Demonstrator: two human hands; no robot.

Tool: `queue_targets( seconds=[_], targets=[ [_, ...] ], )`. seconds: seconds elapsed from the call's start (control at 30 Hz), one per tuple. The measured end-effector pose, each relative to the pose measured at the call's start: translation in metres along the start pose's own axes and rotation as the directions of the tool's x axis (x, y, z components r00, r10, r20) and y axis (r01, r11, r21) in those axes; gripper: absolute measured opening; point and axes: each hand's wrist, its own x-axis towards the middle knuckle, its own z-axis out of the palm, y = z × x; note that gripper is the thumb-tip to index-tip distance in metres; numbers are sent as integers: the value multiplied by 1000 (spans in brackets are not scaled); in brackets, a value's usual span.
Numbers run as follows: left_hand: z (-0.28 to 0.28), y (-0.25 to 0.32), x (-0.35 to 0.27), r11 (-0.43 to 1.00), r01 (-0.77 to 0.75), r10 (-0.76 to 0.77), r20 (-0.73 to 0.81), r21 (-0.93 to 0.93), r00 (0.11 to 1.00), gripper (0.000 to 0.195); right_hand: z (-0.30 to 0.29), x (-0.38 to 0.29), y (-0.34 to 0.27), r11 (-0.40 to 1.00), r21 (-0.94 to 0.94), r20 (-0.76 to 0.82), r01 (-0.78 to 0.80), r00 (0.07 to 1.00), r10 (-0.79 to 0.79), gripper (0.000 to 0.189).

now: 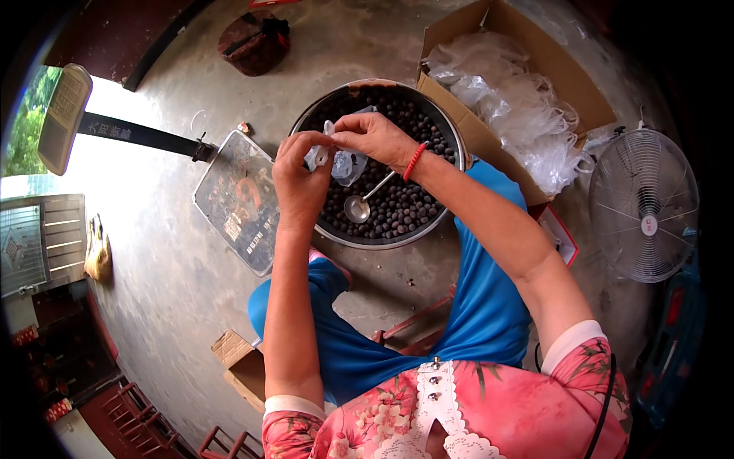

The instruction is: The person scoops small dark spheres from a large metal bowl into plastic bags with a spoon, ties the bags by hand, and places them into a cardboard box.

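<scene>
Both hands meet over a round metal-rimmed tub (395, 244) of dark, round berry-like fruits (401, 212). Between them is a thin clear plastic bag (348, 166). My left hand (301, 178) pinches the bag near its gathered top, thumb against forefinger. Fingers of my right hand (375, 140) also grip the bag's top, and a red coiled band circles that wrist. Below the bag, a metal ladle (358, 209) rests on the fruits, its handle running up under my right wrist. What the bag holds is hard to make out.
A platform scale (241, 201) stands left of the tub, its display head (66, 117) on a post. At right are an open cardboard box (459, 117) of clear plastic bags (510, 103) and a fan (645, 206). A round dark stool-like object (254, 43) sits beyond; a small carton (241, 367) lies lower left.
</scene>
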Motion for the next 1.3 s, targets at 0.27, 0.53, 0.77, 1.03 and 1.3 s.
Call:
queue_targets(
  seconds=[0.27, 0.53, 0.77, 1.03, 1.3],
  targets=[
    [-3, 1, -2, 997, 76, -76, 11, -14, 997, 21, -4, 6, 6, 996, -83, -103, 39, 993, -48, 12],
    [-6, 7, -3, 998, 66, -65, 97, -12, 993, 23, -11, 9, 4, 972, -232, -239, 24, 968, -81, 11],
    [-7, 8, -3, 997, 77, -75, 172, -6, 982, 20, -22, 14, 5, 973, -227, -325, 31, 940, -106, 9],
    [-6, 4, -4, 993, 102, -86, 227, -56, 970, 18, -24, 16, 2, 997, -76, -379, 33, 924, -59, 10],
    [-6, 2, -4, 984, 149, -126, 213, -98, 969, 15, -29, 13, -15, 985, -122, -339, 122, 928, -157, 12]
  ],
)
